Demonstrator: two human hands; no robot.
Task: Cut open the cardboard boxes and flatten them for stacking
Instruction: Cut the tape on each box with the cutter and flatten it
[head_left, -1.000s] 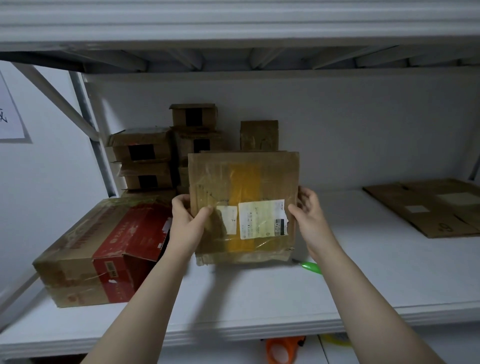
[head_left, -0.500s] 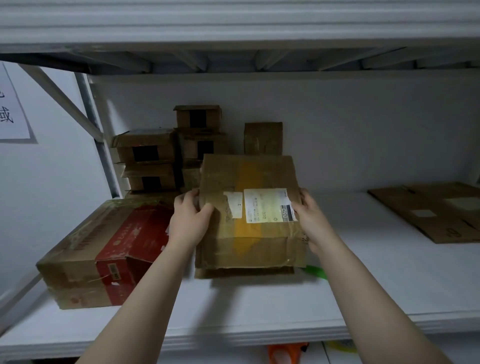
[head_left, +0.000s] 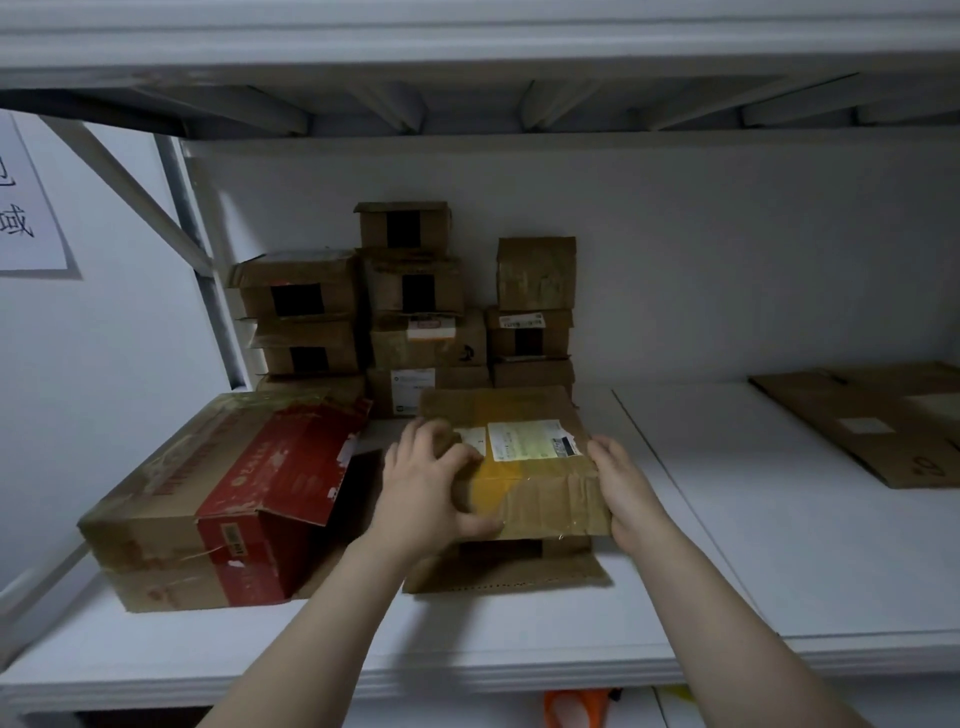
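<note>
Two hands: left hand (head_left: 421, 488), right hand (head_left: 623, 488). One taped box (head_left: 524, 467) between them. One red box (head_left: 234, 493) to the left. About ten small boxes (head_left: 415, 291) behind. One flattened cardboard (head_left: 872, 421) far right.

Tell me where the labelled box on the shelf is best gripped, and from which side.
Probably the left and right edges of the labelled box, one hand from each side, where the left hand and right hand hold it: it is wide and shallow, and a loose flap sags open under its front.

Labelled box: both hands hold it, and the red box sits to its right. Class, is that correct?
No: the head view shows the red box to the labelled box's left. The left hand and right hand hold it.
</note>
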